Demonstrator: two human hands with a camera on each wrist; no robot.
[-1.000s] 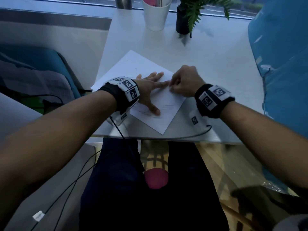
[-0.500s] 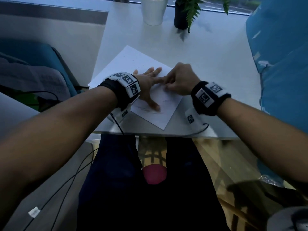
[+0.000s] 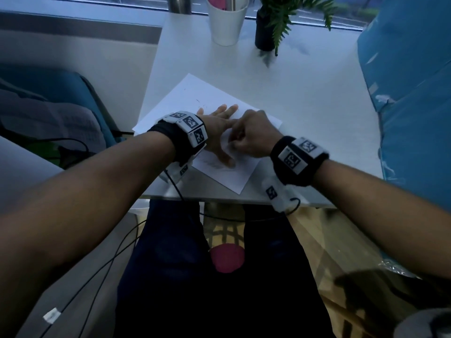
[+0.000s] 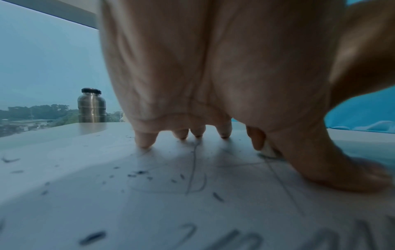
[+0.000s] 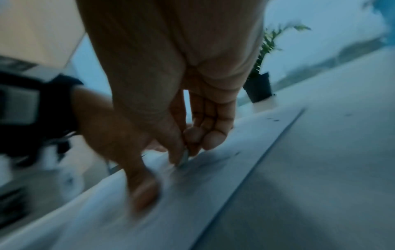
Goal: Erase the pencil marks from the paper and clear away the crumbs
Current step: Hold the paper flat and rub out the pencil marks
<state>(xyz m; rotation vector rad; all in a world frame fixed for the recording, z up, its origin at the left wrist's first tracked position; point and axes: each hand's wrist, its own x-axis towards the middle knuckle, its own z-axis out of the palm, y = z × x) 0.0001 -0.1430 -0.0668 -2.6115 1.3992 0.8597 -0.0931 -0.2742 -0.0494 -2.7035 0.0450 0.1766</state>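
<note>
A white sheet of paper (image 3: 195, 98) lies at an angle on the white table (image 3: 317, 113), with pencil marks (image 4: 193, 170) and dark eraser crumbs (image 4: 136, 173) on it. My left hand (image 3: 219, 132) lies flat on the sheet, fingers spread, pressing it down. Close to its right, my right hand (image 3: 249, 137) is curled and pinches a small white eraser (image 4: 268, 150) whose tip touches the paper (image 5: 149, 211). In the right wrist view the eraser (image 5: 184, 157) shows only as a thin blurred sliver between thumb and fingers.
At the back of the table stand a white cup (image 3: 227, 20), a black pot with a fern (image 3: 268, 28) and a steel bottle (image 4: 91, 106). A blue cushion (image 3: 415, 93) borders the table's right side. Cables hang past the front edge (image 3: 219, 198).
My right hand has shifted left and towards me over the paper, closer to the left thumb. The left hand stays flat on the sheet.
</note>
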